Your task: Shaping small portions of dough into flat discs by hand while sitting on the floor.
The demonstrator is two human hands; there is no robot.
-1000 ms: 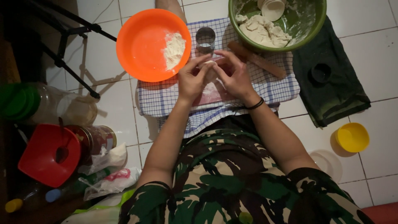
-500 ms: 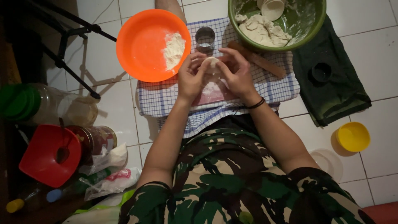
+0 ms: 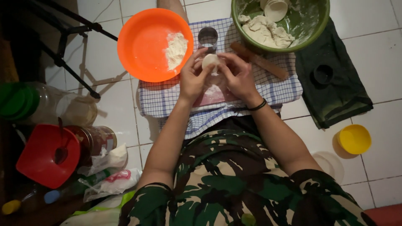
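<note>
A small pale disc of dough (image 3: 210,62) is pinched between both hands over a checked cloth (image 3: 163,98) on the floor. My left hand (image 3: 192,77) grips it from the left, my right hand (image 3: 238,75) from the right, fingertips meeting on it. Just beyond the hands stands a round metal cutter (image 3: 207,37). A wooden rolling pin (image 3: 259,61) lies to the right of the hands. An orange bowl (image 3: 142,46) with a heap of flour (image 3: 176,49) sits at the left, a green bowl (image 3: 315,25) with dough pieces (image 3: 266,31) at the right.
A dark green cloth (image 3: 335,86) with a black cap lies right. A yellow lid (image 3: 354,139) and a clear lid (image 3: 330,163) are on the tiles. At left are jars (image 3: 63,109), a red funnel (image 3: 44,155), plastic bags (image 3: 109,180) and a black tripod leg (image 3: 75,75).
Both hands have lifted the dough disc slightly away from the cloth and toward the cutter, and the fingers have turned around it.
</note>
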